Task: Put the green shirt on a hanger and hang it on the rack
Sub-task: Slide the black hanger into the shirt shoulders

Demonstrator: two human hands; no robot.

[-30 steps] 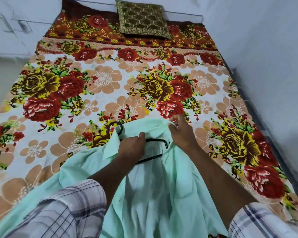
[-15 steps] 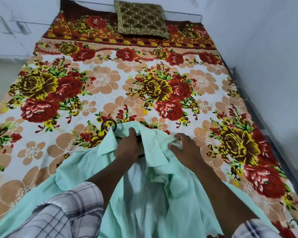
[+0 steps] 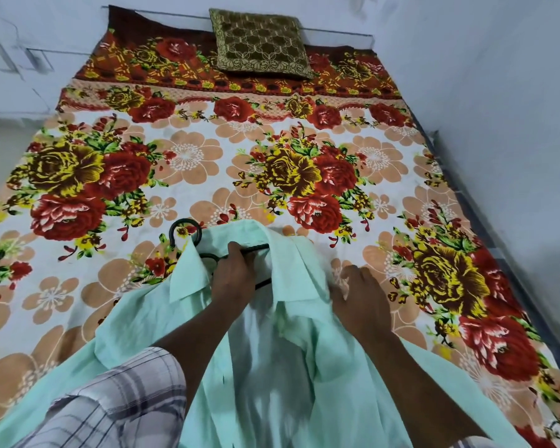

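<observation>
Bed (image 3: 385, 163): a soft flowered sheet lies under everything. Pressing down on it could bunch the cloth and snag the work.
Shirt (image 3: 272, 367): pale green, spread open on the near part of the bed, with the collar away from the person and the rest running off the bottom of the view. That loose length may drag a half-seated shoulder off when the shirt is lifted.
Right hand (image 3: 361, 302): rests on the shirt's right shoulder with fingers bent onto the cloth. I cannot tell whether it pinches. A hard tug might pull the shoulder past the hanger's end.
Left hand (image 3: 233, 279): inside the open front, fingers curled round the hanger. If it loosens early, the hanger could twist.
Hanger (image 3: 254, 248): black, with its hook lying left of the collar flap and off-centre, so the shirt may hang crooked.
Rack: not in view.
</observation>
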